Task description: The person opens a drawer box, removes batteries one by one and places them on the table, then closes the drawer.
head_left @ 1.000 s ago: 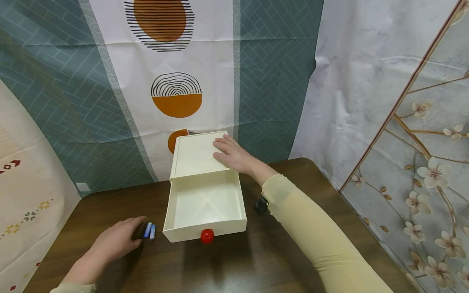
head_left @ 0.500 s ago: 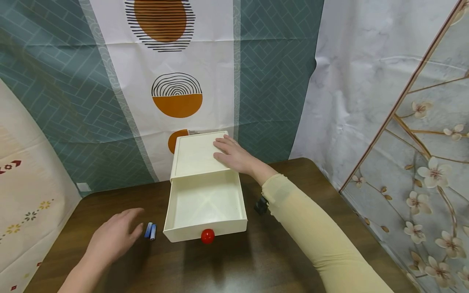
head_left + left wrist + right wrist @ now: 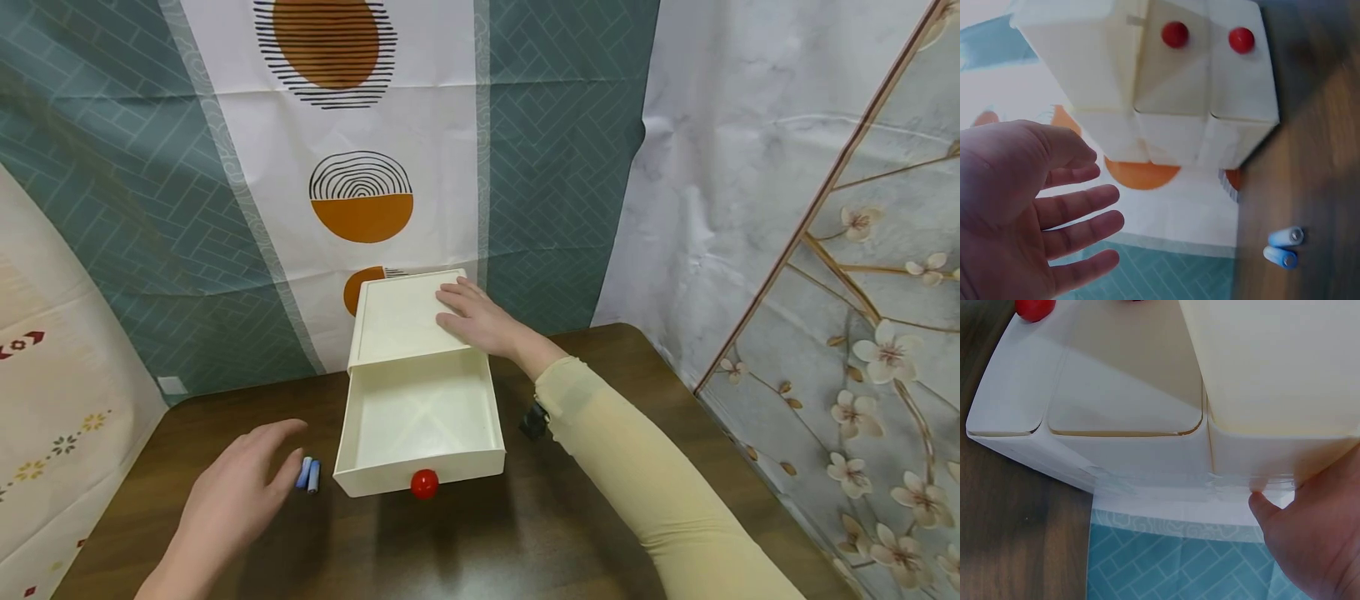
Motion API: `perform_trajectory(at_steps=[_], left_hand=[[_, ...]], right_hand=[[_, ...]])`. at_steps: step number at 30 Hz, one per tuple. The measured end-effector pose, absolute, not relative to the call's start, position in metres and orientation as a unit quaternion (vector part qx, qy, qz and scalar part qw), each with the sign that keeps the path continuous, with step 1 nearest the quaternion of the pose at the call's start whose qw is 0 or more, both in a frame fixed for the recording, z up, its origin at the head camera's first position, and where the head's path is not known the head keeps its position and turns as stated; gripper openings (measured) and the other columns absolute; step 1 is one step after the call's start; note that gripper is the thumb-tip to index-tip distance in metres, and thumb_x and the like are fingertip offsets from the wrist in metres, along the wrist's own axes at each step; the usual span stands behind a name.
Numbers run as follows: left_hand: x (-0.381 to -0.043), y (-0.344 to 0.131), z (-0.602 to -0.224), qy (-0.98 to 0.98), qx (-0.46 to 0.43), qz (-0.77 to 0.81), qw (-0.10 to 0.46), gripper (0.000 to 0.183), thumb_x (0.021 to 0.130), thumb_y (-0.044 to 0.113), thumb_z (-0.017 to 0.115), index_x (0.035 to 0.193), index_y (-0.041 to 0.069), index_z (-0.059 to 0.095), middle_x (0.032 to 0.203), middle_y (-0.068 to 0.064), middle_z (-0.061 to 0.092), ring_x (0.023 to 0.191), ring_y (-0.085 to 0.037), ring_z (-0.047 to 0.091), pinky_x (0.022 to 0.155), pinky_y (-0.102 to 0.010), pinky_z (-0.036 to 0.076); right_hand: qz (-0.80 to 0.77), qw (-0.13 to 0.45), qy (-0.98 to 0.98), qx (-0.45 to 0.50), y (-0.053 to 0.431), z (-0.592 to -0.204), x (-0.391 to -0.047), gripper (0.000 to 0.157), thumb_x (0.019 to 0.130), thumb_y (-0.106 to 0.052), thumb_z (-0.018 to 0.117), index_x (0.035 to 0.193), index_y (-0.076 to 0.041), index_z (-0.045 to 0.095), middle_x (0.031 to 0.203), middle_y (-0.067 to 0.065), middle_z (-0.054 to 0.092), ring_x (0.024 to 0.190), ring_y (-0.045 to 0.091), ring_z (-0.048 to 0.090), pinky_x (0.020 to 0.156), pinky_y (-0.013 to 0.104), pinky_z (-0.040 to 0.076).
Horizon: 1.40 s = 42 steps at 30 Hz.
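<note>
A cream plastic drawer cabinet [image 3: 408,317] stands on the table. Its top drawer [image 3: 420,477] is pulled out, bare inside, with a round red knob [image 3: 424,484]. My right hand [image 3: 483,321] rests on the right side of the cabinet's top, fingers spread; in the right wrist view the thumb of that hand [image 3: 1316,531] touches the cabinet's upper side. Left of the drawer my left hand [image 3: 236,483] hovers with loosely extended fingers and holds nothing. Two blue-and-white batteries lie side by side just beyond its thumb, a left one [image 3: 303,472] and a right one [image 3: 313,477].
In the left wrist view, two lower drawers with red knobs [image 3: 1175,34] are closed under the pulled-out one. The brown wooden table [image 3: 570,517] ends against a patterned cloth backdrop [image 3: 555,167]. A small black object [image 3: 534,422] sits by the right sleeve.
My left hand has lifted off the table beside the batteries and drawn slightly nearer to me, thumb and fingers more apart. The right hand, drawer and batteries stay where they were.
</note>
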State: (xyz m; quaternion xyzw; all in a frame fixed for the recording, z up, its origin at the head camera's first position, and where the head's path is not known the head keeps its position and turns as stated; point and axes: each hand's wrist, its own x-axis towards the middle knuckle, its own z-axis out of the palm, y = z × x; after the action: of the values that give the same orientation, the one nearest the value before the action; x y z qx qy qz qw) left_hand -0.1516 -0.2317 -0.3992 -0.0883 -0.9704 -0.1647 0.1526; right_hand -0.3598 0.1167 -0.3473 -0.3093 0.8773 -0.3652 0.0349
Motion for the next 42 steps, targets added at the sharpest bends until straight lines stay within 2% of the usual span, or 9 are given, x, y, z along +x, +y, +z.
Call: perform_trajectory(at_steps=[7, 13, 18, 21, 31, 39, 40, 42], left_hand=[[-0.139, -0.219, -0.389, -0.953, -0.104, -0.187, 0.214, 0.035, 0.102, 0.011, 0.076, 0.137, 0.013, 0.072, 0.134, -0.011, 0.073, 0.124, -0.039, 0.065, 0.089, -0.066, 0.054], [-0.127, -0.208, -0.38, -0.942, -0.119, -0.198, 0.244, 0.038, 0.098, 0.008, 0.081, 0.134, 0.017, 0.074, 0.129, -0.002, 0.074, 0.118, -0.03, 0.066, 0.086, -0.06, 0.055], [-0.118, -0.2, -0.376, -0.928, -0.142, -0.205, 0.278, 0.043, 0.095, 0.007, 0.083, 0.133, 0.023, 0.074, 0.128, 0.007, 0.073, 0.115, -0.02, 0.063, 0.085, -0.038, 0.051], [-0.114, -0.196, -0.373, -0.917, -0.161, -0.207, 0.3, 0.045, 0.093, 0.005, 0.083, 0.133, 0.024, 0.074, 0.129, 0.008, 0.073, 0.115, -0.018, 0.062, 0.087, -0.03, 0.045], [-0.103, -0.176, -0.366, -0.891, -0.219, -0.207, 0.339, 0.047, 0.086, 0.003, 0.084, 0.13, 0.018, 0.075, 0.124, 0.007, 0.073, 0.111, -0.017, 0.061, 0.088, -0.021, 0.047], [-0.1, -0.156, -0.37, -0.888, -0.247, -0.209, 0.328, 0.049, 0.084, 0.006, 0.086, 0.13, 0.02, 0.075, 0.124, 0.011, 0.072, 0.109, -0.014, 0.062, 0.087, -0.018, 0.051], [-0.101, -0.155, -0.372, -0.886, -0.25, -0.211, 0.328, 0.049, 0.084, 0.007, 0.086, 0.13, 0.02, 0.075, 0.123, 0.011, 0.072, 0.109, -0.013, 0.063, 0.088, -0.019, 0.051], [-0.102, -0.151, -0.376, -0.879, -0.258, -0.217, 0.337, 0.037, 0.094, 0.015, 0.081, 0.129, 0.02, 0.076, 0.123, 0.011, 0.072, 0.108, -0.015, 0.063, 0.089, -0.021, 0.051]], right_hand=[[-0.36, 0.033, 0.879, -0.31, 0.116, -0.346, -0.359, 0.063, 0.119, -0.04, 0.044, 0.173, -0.01, 0.035, 0.183, 0.003, 0.022, 0.17, 0.017, -0.004, 0.135, 0.049, 0.008], [-0.358, 0.034, 0.879, -0.311, 0.117, -0.346, -0.359, 0.063, 0.119, -0.041, 0.044, 0.173, -0.01, 0.035, 0.183, 0.003, 0.022, 0.17, 0.018, -0.004, 0.135, 0.048, 0.008], [-0.35, 0.031, 0.883, -0.31, 0.117, -0.347, -0.36, 0.063, 0.119, -0.043, 0.043, 0.173, -0.012, 0.035, 0.183, 0.002, 0.022, 0.17, 0.017, -0.004, 0.135, 0.048, 0.008], [-0.337, 0.029, 0.889, -0.308, 0.117, -0.347, -0.361, 0.063, 0.119, -0.045, 0.042, 0.174, -0.014, 0.034, 0.183, 0.0, 0.022, 0.17, 0.015, -0.003, 0.135, 0.047, 0.008], [-0.312, 0.028, 0.9, -0.304, 0.116, -0.346, -0.361, 0.064, 0.119, -0.048, 0.039, 0.174, -0.016, 0.034, 0.183, -0.001, 0.021, 0.17, 0.014, -0.003, 0.135, 0.046, 0.008], [-0.274, 0.027, 0.913, -0.301, 0.115, -0.342, -0.358, 0.064, 0.119, -0.049, 0.037, 0.175, -0.018, 0.033, 0.183, -0.002, 0.02, 0.17, 0.015, -0.004, 0.135, 0.046, 0.009], [-0.263, 0.026, 0.916, -0.302, 0.115, -0.341, -0.357, 0.065, 0.119, -0.05, 0.036, 0.175, -0.018, 0.032, 0.183, -0.002, 0.02, 0.17, 0.016, -0.004, 0.135, 0.045, 0.01], [-0.239, 0.026, 0.922, -0.303, 0.114, -0.339, -0.356, 0.065, 0.119, -0.051, 0.034, 0.175, -0.019, 0.031, 0.183, -0.002, 0.019, 0.17, 0.017, -0.004, 0.135, 0.044, 0.01]])
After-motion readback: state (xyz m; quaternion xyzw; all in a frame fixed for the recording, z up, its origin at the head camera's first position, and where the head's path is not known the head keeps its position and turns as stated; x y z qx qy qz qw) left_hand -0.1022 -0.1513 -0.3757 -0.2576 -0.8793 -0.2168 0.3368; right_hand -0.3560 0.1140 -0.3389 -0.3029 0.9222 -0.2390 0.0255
